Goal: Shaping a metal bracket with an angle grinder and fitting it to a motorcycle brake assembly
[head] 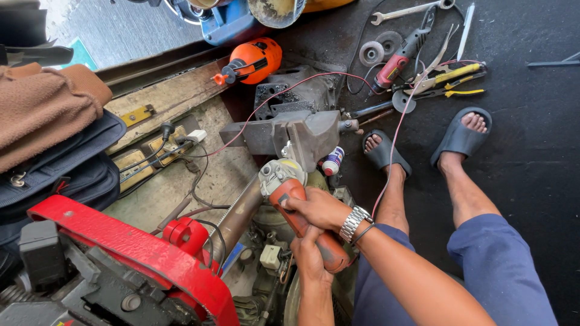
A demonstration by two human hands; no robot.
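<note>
Both my hands hold an angle grinder (284,184) with an orange-red body and a grey head. My right hand (320,208), with a metal wristwatch on that wrist, wraps the front of the body just behind the head. My left hand (308,256) grips the rear of the body. The grinder's head sits against the lower front of a grey bench vise (302,136). A rusty metal pipe (238,214) runs down and to the left from the grinder head. A thin red cable (399,130) trails from my arm toward the tools on the floor.
An orange power tool (254,60) lies behind the vise, and a small spray can (332,162) stands to its right. Pliers, a wrench and a red rotary tool (396,66) lie on the dark floor near my sandalled feet. A red machine (127,247) and bags (54,151) fill the left.
</note>
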